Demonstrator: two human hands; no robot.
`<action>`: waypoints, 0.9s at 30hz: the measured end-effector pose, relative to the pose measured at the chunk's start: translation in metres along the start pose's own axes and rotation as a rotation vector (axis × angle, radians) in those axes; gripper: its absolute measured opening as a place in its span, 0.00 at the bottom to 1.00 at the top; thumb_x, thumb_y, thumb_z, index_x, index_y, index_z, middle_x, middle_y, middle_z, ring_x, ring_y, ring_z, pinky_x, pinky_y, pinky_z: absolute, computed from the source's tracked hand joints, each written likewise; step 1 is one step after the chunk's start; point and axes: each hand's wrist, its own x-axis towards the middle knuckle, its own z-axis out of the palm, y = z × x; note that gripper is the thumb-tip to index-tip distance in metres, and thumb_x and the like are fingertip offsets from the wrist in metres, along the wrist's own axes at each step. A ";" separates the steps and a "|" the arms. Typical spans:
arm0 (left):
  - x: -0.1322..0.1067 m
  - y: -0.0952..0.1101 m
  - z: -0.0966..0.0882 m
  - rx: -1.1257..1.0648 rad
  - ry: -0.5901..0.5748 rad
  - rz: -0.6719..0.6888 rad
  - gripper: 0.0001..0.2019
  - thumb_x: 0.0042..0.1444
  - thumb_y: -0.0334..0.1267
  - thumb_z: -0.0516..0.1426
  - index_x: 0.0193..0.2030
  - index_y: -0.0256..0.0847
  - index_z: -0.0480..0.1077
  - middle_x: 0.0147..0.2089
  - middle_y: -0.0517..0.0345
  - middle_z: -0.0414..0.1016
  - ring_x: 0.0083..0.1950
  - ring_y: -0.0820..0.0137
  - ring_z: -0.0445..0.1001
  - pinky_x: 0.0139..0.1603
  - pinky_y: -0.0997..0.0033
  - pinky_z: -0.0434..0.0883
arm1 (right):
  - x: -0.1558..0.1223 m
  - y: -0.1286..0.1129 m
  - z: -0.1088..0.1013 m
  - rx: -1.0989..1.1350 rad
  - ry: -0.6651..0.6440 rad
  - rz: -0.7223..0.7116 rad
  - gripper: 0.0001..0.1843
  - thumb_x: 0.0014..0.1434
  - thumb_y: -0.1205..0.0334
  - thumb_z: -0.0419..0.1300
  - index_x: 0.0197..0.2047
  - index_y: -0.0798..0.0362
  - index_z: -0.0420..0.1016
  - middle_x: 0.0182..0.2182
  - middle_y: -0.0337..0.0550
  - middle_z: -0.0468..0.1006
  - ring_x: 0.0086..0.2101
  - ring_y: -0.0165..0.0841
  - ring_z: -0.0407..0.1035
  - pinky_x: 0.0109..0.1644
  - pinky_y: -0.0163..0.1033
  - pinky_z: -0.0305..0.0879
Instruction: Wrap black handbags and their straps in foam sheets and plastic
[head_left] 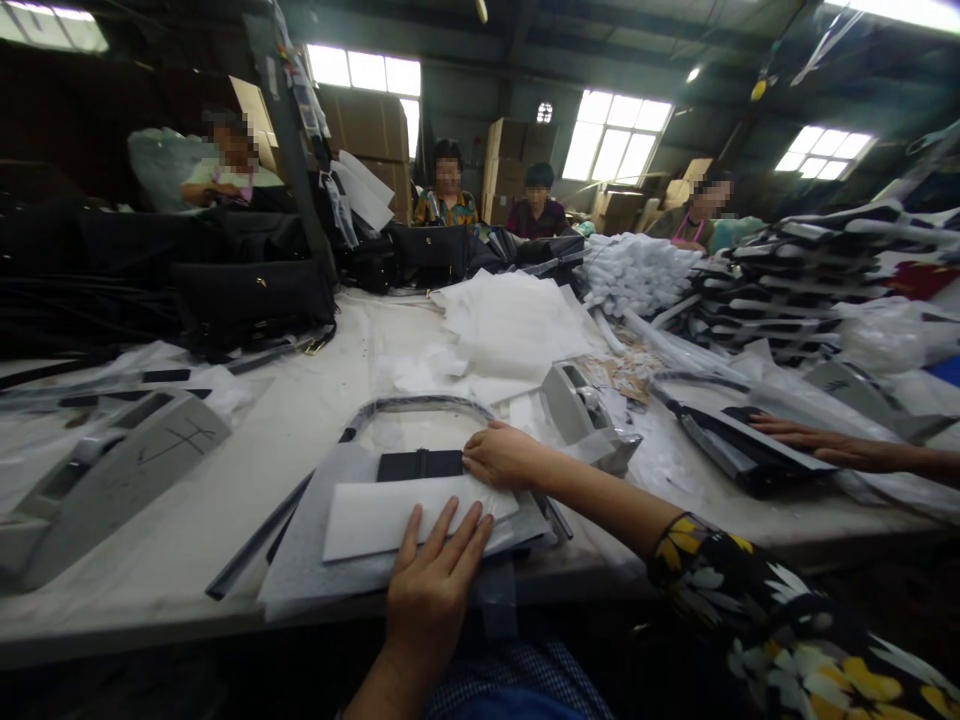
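Observation:
In front of me lies a black bag [401,466] with a plastic-wrapped handle [420,402] arching away at its far side. Thin translucent wrapping paper [300,565] spreads beneath it, and a folded white foam sheet [364,520] covers its near part. My left hand [431,575] rests on this foam with fingers spread. At the foam's far right corner, my right hand [499,457] has its fingers curled together beside the bag's black panel; whatever they pinch is hidden.
Tape dispensers [161,455] [574,400] stand left and right. Behind are stacked white foam sheets [517,320], black bags [251,300] and wrapped white rolls [637,270]. At right, a co-worker's hand [795,435] touches another bag. Several people sit across the table [352,335].

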 end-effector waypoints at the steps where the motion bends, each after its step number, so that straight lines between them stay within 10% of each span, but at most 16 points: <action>1: 0.000 0.000 0.000 0.001 0.003 0.001 0.17 0.68 0.31 0.51 0.59 0.45 0.72 0.59 0.61 0.75 0.61 0.60 0.73 0.74 0.50 0.49 | -0.007 0.000 -0.001 0.028 0.029 -0.019 0.17 0.70 0.62 0.51 0.41 0.56 0.81 0.44 0.49 0.83 0.49 0.38 0.75 0.57 0.44 0.64; 9: 0.000 -0.001 -0.002 -0.012 -0.042 0.002 0.19 0.66 0.30 0.55 0.62 0.45 0.69 0.60 0.59 0.74 0.61 0.59 0.73 0.73 0.48 0.52 | -0.133 -0.053 0.061 0.297 0.876 0.002 0.20 0.67 0.70 0.57 0.60 0.49 0.71 0.52 0.46 0.80 0.56 0.37 0.71 0.60 0.46 0.71; 17: 0.002 -0.001 -0.004 0.006 -0.082 0.011 0.20 0.65 0.31 0.56 0.63 0.45 0.68 0.60 0.60 0.74 0.62 0.59 0.72 0.72 0.49 0.52 | -0.145 -0.093 0.147 -0.082 0.925 -0.017 0.17 0.67 0.69 0.57 0.56 0.46 0.76 0.53 0.40 0.79 0.62 0.37 0.65 0.74 0.53 0.44; 27: 0.001 0.000 -0.003 0.047 -0.055 0.024 0.18 0.66 0.32 0.55 0.62 0.45 0.69 0.59 0.58 0.75 0.62 0.58 0.73 0.70 0.48 0.55 | -0.131 -0.111 0.130 0.245 0.973 -0.161 0.12 0.67 0.69 0.56 0.50 0.51 0.77 0.45 0.44 0.84 0.49 0.33 0.77 0.62 0.47 0.68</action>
